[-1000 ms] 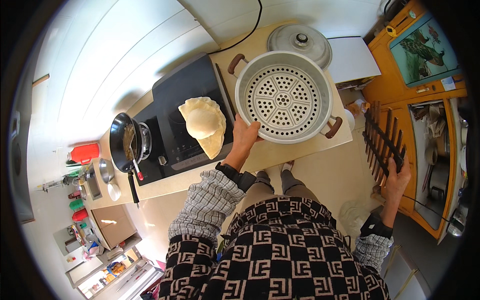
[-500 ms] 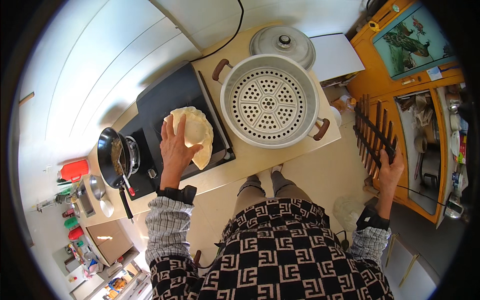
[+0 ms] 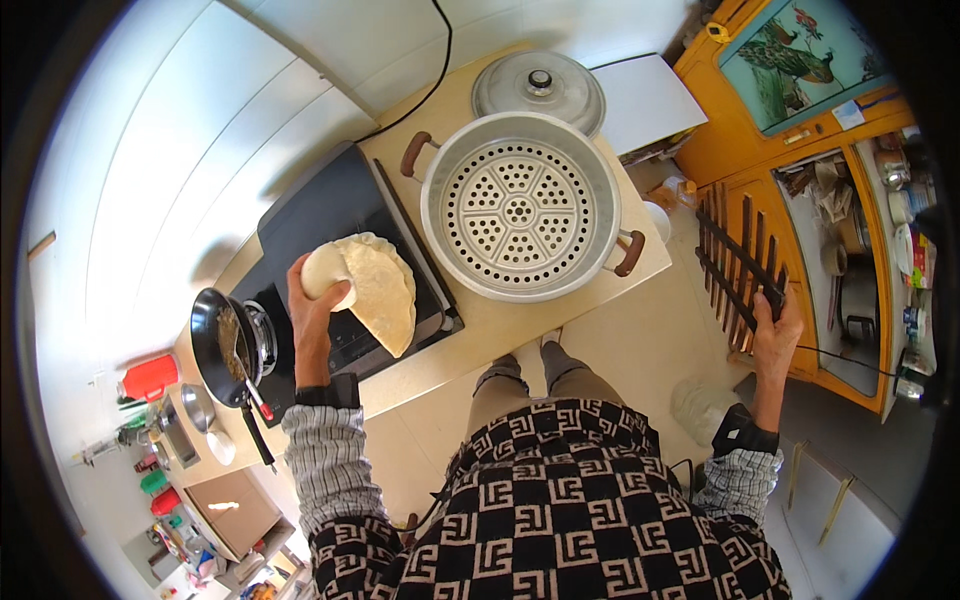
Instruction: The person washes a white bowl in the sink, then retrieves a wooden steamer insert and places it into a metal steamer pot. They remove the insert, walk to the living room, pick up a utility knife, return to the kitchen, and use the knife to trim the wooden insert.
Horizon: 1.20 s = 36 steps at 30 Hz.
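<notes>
Left grip holds a pale rounded lump — right grip, a brown slatted rack

Wok: black, brown contents inside.
Utensil: red-ended handle, resting in the wok.
Bowl: metallic, near the wok.
Cabinet: orange; upper panel bears a peacock picture.
Cable: black, against the white wall.
Bag: translucent, on the floor.

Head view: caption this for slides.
Left hand gripping round pale dough, right hand holding a slatted rack, steamer pot between them.
</notes>
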Each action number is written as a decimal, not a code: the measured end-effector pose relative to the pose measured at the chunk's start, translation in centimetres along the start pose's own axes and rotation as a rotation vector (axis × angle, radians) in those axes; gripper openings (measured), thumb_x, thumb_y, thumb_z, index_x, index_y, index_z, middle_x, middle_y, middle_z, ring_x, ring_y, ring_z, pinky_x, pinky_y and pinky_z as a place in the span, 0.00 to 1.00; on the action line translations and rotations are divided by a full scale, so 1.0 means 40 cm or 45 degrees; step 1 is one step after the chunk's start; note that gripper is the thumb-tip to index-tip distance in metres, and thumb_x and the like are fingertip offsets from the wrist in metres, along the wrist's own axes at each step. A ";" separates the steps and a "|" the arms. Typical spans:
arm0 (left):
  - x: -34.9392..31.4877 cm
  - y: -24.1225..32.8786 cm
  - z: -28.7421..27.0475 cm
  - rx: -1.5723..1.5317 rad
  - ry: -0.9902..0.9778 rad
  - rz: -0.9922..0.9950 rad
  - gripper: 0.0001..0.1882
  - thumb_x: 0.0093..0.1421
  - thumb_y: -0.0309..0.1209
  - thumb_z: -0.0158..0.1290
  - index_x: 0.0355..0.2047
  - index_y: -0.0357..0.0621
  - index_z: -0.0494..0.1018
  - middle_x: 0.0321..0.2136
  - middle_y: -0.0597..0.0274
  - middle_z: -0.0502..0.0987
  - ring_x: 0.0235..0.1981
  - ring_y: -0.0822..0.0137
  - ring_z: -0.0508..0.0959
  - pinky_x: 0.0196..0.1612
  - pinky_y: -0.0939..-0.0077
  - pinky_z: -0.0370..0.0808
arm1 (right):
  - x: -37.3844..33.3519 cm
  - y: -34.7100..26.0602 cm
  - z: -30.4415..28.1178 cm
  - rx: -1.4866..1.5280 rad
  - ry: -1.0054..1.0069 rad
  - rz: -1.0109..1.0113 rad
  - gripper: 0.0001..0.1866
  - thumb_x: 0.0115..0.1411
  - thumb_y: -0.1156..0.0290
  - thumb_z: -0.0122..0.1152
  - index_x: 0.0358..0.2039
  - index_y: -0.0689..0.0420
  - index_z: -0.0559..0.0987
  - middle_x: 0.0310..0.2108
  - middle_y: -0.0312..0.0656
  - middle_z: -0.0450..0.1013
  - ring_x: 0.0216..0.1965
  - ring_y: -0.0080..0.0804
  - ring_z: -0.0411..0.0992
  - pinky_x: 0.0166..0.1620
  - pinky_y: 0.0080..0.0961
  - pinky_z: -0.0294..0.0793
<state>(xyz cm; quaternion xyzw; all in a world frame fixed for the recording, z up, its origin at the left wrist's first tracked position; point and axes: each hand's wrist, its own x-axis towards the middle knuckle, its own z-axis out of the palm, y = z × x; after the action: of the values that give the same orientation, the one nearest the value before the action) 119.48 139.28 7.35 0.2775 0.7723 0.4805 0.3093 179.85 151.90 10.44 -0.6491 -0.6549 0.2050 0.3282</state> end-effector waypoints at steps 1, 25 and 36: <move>-0.004 0.031 0.009 -0.082 0.057 -0.042 0.44 0.41 0.23 0.69 0.62 0.43 0.66 0.51 0.53 0.76 0.51 0.57 0.79 0.55 0.65 0.78 | 0.000 0.003 -0.002 -0.008 0.006 0.030 0.11 0.63 0.80 0.60 0.46 0.67 0.77 0.32 0.45 0.75 0.33 0.31 0.71 0.38 0.28 0.71; 0.001 0.043 0.314 0.231 0.051 0.411 0.27 0.54 0.30 0.68 0.55 0.44 0.76 0.41 0.58 0.81 0.43 0.65 0.79 0.49 0.69 0.77 | 0.010 0.191 -0.059 -0.062 0.035 0.117 0.10 0.69 0.75 0.61 0.47 0.67 0.78 0.33 0.37 0.76 0.33 0.23 0.70 0.34 0.22 0.71; -0.015 -0.233 0.104 0.798 0.494 -0.217 0.47 0.47 0.42 0.74 0.63 0.37 0.65 0.51 0.42 0.79 0.49 0.47 0.82 0.55 0.57 0.77 | 0.079 0.148 -0.013 -0.058 -0.017 -0.024 0.14 0.68 0.76 0.60 0.52 0.68 0.78 0.36 0.42 0.79 0.36 0.24 0.74 0.39 0.24 0.74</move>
<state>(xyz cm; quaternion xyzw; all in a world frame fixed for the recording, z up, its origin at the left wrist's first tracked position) 121.76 137.63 -2.49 0.1972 0.9464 0.2369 0.0962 184.65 155.38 7.22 -0.6488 -0.6678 0.1910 0.3108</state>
